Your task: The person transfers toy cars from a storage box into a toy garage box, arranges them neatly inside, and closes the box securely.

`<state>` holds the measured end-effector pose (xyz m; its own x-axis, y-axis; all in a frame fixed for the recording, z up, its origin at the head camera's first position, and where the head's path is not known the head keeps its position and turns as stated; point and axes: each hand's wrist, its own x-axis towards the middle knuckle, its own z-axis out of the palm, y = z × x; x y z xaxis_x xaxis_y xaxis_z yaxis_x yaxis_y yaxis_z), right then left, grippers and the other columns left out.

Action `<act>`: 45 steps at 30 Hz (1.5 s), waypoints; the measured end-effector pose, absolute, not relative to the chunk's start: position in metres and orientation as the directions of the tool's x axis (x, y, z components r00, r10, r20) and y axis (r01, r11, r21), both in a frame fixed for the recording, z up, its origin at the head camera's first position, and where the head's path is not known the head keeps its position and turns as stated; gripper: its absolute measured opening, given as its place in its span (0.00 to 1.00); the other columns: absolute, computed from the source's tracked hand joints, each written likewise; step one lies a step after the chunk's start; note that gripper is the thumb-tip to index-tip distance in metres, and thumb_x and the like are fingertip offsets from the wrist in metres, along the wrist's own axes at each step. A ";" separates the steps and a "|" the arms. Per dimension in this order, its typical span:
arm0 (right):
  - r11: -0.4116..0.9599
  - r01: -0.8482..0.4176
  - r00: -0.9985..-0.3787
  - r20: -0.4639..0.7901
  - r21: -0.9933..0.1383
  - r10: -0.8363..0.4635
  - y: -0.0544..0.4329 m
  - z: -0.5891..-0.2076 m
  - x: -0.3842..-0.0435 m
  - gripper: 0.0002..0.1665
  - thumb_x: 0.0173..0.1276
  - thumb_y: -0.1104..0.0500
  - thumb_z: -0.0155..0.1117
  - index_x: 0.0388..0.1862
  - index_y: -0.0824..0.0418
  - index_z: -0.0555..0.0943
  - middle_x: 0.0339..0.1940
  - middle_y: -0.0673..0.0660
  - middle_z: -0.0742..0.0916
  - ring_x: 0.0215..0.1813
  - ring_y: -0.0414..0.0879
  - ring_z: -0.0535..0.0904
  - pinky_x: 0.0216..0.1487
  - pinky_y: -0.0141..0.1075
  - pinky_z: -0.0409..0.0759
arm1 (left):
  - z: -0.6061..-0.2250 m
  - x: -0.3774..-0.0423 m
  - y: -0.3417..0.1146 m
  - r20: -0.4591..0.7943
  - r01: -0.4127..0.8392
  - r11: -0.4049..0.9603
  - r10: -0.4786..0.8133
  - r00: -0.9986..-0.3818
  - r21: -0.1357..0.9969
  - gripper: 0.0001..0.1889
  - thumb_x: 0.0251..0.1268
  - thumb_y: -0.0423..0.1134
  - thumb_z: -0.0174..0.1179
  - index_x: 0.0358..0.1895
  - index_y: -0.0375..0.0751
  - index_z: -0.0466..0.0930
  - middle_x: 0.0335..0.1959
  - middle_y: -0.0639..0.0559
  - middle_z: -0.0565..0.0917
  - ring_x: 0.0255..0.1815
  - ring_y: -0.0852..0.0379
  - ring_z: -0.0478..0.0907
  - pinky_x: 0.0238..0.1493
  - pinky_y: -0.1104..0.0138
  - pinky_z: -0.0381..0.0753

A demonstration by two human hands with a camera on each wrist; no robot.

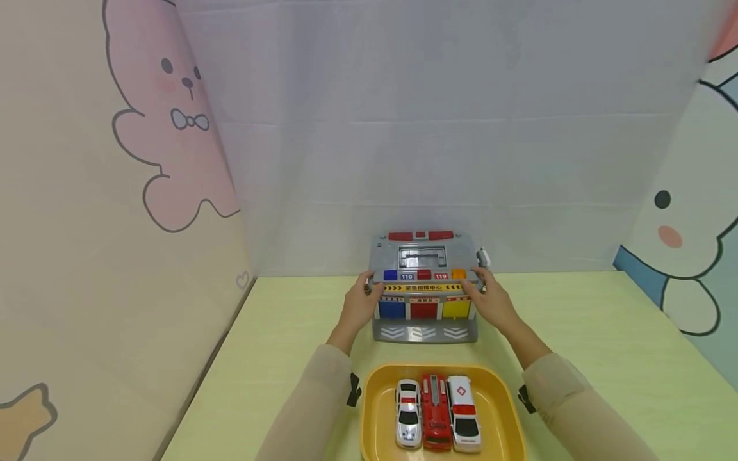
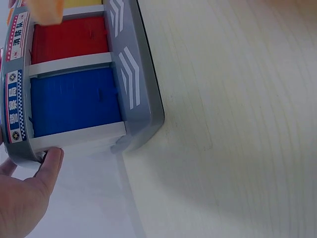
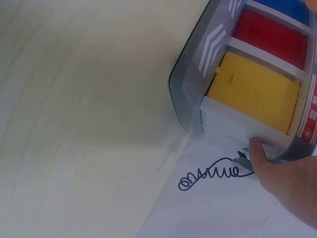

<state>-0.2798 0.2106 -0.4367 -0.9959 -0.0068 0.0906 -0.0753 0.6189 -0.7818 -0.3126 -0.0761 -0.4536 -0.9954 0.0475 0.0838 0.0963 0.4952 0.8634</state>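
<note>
A grey toy rescue-station garage [image 1: 423, 288] stands at the back of the table, with blue, red and yellow doors and a ramp marked with white arrows. My left hand [image 1: 359, 306] grips its left side; in the left wrist view, the thumb [image 2: 51, 166] lies on the white side wall by the blue door [image 2: 77, 101]. Opposite, my right hand [image 1: 492, 301] holds the right side, its thumb [image 3: 257, 153] against the wall beside the yellow door [image 3: 255, 91]. The other fingers are partly hidden. On the garage top are red, blue and orange buttons.
In front of the garage, a yellow tray [image 1: 377, 410] holds a police car [image 1: 409, 410], a red fire truck [image 1: 436, 410] and an ambulance [image 1: 464, 416] side by side. A white-grey piece [image 1: 483, 257] sticks out at the garage's right. A pale cloth wall [image 1: 438, 160] rises behind.
</note>
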 end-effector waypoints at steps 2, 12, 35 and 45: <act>0.610 -0.054 -0.997 0.074 -0.790 0.007 0.210 -0.437 -0.280 0.39 0.77 0.41 0.47 0.74 0.66 0.55 0.69 0.78 0.64 0.65 0.71 0.65 0.60 0.62 0.68 | -0.453 -0.313 -0.075 0.085 0.095 0.499 0.044 -0.995 0.862 0.27 0.74 0.50 0.53 0.71 0.45 0.65 0.58 0.36 0.77 0.58 0.42 0.75 0.52 0.51 0.79; 0.568 0.025 -0.998 0.014 -0.823 0.064 0.212 -0.436 -0.283 0.40 0.76 0.36 0.43 0.72 0.64 0.56 0.65 0.77 0.70 0.61 0.71 0.69 0.54 0.59 0.73 | -0.452 -0.312 -0.069 0.059 0.068 0.490 0.035 -0.998 0.869 0.27 0.74 0.49 0.52 0.71 0.46 0.64 0.61 0.35 0.74 0.60 0.40 0.73 0.55 0.48 0.76; 0.474 0.085 -0.995 -0.047 -0.876 0.092 0.210 -0.434 -0.280 0.42 0.74 0.34 0.47 0.72 0.62 0.57 0.64 0.74 0.70 0.60 0.66 0.69 0.58 0.57 0.70 | -0.452 -0.309 -0.068 0.043 0.047 0.473 0.019 -0.999 0.880 0.26 0.74 0.48 0.54 0.70 0.47 0.65 0.62 0.35 0.73 0.61 0.40 0.73 0.58 0.48 0.74; 0.430 0.087 -0.995 -0.055 -0.899 0.085 0.214 -0.436 -0.278 0.45 0.73 0.33 0.47 0.73 0.63 0.55 0.64 0.73 0.70 0.59 0.65 0.70 0.59 0.56 0.70 | -0.450 -0.306 -0.065 0.036 0.044 0.459 0.026 -0.999 0.887 0.25 0.74 0.48 0.53 0.71 0.48 0.65 0.62 0.37 0.73 0.60 0.42 0.73 0.57 0.50 0.76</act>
